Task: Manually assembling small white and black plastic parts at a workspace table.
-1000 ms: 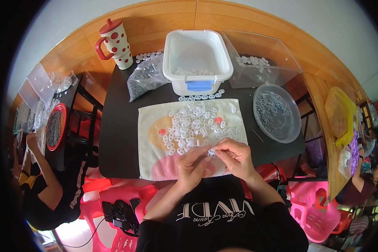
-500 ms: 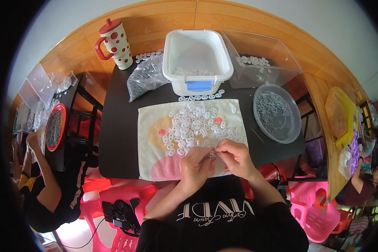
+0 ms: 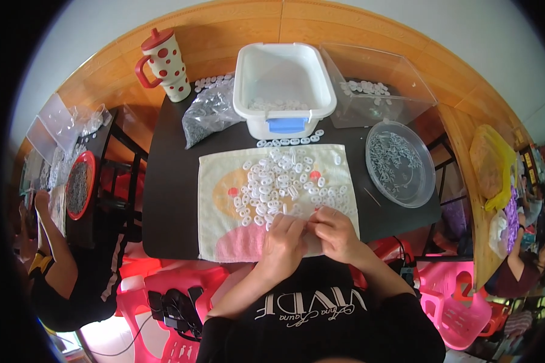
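Head view shows your left hand (image 3: 283,238) and right hand (image 3: 335,233) meeting fingertip to fingertip at the towel's (image 3: 221,212) near edge, seemingly pinching one small white piece, hidden between them. Beyond, white pieces (image 3: 281,184) litter the towel on the counter (image 3: 169,181); farther back stands a white tub (image 3: 284,91).

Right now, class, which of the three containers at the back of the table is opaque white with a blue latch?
The white tub in the middle, behind the towel. The clear box to its right and the round clear dish are see-through.
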